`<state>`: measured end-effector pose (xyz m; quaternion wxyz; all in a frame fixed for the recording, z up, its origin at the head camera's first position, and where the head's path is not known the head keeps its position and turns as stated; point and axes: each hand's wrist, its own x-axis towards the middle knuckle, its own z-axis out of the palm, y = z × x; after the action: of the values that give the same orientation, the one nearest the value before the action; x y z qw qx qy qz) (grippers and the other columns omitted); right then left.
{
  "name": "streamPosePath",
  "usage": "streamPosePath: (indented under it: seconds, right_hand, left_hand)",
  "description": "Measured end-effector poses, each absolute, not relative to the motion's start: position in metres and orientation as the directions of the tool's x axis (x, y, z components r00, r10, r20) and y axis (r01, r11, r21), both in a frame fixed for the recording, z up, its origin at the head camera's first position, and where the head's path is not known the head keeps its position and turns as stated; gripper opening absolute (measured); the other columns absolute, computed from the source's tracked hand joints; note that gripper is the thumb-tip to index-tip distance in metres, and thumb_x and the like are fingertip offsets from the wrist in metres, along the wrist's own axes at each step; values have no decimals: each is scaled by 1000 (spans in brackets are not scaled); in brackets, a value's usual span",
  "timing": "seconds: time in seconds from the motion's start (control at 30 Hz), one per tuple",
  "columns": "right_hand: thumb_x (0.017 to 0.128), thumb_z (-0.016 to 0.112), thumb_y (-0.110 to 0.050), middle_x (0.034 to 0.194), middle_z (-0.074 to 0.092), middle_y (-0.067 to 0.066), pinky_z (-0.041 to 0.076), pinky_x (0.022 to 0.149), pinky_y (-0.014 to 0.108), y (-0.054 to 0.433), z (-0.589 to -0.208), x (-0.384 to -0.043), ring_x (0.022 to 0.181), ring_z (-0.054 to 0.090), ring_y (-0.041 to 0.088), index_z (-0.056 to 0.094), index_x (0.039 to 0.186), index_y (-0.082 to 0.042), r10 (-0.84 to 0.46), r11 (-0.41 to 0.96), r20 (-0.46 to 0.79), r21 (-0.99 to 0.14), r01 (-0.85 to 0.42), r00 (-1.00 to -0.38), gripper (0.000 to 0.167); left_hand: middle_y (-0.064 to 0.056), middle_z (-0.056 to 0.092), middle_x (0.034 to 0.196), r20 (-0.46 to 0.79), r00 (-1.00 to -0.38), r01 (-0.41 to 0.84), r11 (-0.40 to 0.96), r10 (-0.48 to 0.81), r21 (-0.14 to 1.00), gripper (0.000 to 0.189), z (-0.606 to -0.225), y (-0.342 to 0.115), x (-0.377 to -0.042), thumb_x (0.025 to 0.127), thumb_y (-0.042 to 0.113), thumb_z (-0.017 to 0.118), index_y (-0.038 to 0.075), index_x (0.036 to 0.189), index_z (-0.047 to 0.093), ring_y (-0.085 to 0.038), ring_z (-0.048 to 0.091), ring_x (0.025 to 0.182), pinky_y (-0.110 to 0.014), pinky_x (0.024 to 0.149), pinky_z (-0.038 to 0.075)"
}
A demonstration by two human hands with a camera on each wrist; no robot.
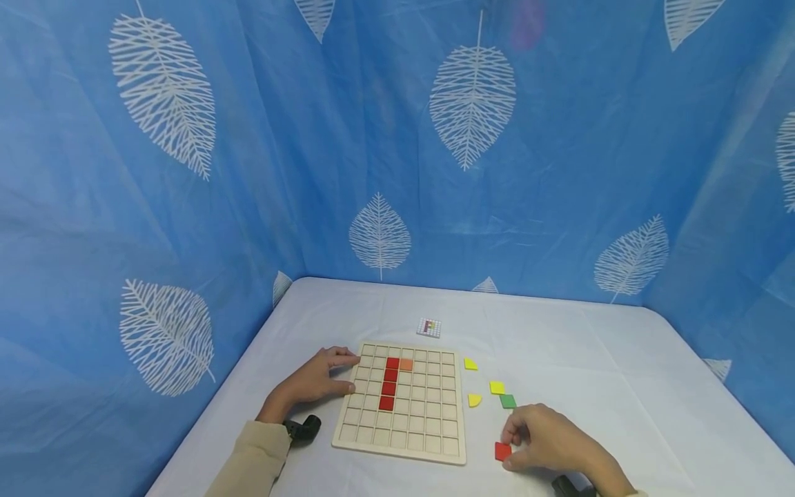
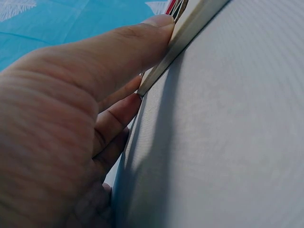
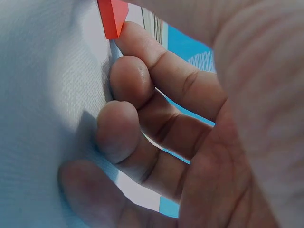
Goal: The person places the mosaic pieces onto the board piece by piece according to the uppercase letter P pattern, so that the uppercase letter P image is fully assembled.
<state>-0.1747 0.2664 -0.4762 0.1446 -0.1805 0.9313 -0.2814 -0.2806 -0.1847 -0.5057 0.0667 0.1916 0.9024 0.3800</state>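
A wooden grid board (image 1: pixel 400 453) lies on the table, with several red square tiles (image 1: pixel 388 388) in one column and an orange tile (image 1: pixel 406 364) beside the top one. My left hand (image 1: pixel 315 378) rests its thumb and fairly straight fingertips against the board's left edge; the left wrist view shows the thumb (image 2: pixel 137 42) along that edge. To the right of the board, my right hand (image 1: pixel 549 440) pinches a loose red square tile (image 1: pixel 503 451) by its edges between thumb and index finger, at the tabletop. In the right wrist view, the index fingertip touches this red tile (image 3: pixel 112 19); the other fingers are bent.
Between board and right hand lie two yellow rounded pieces (image 1: pixel 470 364), a yellow square tile (image 1: pixel 497 388) and a green tile (image 1: pixel 508 401). A small patterned card (image 1: pixel 429 327) sits behind the board. Blue leaf-print curtains (image 1: pixel 472 228) surround the white table (image 1: pixel 559 331).
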Motion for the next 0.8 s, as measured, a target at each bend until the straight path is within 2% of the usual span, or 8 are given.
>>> streamPosePath:
  seconds: [0.57, 0.8]
  right_hand:
    - [68, 88, -39, 75, 61, -12, 39, 54, 22, 270, -475, -175, 63, 51, 5, 69, 79, -32, -406, 792, -152, -550, -264, -901, 23]
    - [73, 86, -37, 73, 62, -12, 42, 49, 20, 271, -472, -176, 56, 50, 2, 70, 82, -29, -438, 741, -138, -615, -270, -888, 21]
  left_hand:
    - [-9, 53, 144, 18, -921, 287, 645, 390, 708, 63, -506, -184, -281, 79, 31, 84, 16, 136, 64, -38, 37, 143, -64, 116, 29]
    - [-9, 52, 145, 16, -919, 287, 642, 393, 711, 64, -507, -185, -282, 79, 32, 84, 16, 137, 64, -36, 36, 144, -63, 117, 29]
